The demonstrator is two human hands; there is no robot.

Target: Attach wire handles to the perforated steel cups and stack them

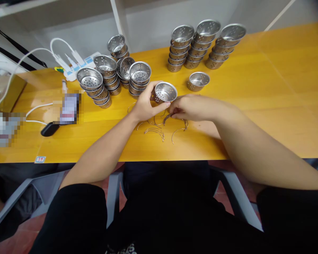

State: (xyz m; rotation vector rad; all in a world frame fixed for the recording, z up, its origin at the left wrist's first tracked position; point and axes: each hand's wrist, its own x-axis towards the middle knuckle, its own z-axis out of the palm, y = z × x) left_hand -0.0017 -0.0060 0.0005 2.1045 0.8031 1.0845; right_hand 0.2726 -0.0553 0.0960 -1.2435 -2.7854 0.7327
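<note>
table point(278, 91) being backed by wall point(151, 23) | cup point(165, 93) being held, left hand point(147, 105) half-curled | wires point(165, 119) being touched, right hand point(186, 106) curled, grip unclear

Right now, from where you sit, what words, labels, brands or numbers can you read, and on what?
"3", then a second digit too blurred to settle: small white, blue-bordered paper sticker at the front edge of the yellow wooden table.
Pale lettering on the black fabric shirt: cut off, not legible.
Phone with a lit rectangular screen: pixelated, unreadable.
Round perforated silver metal cup in the left hand: no text visible.
</note>
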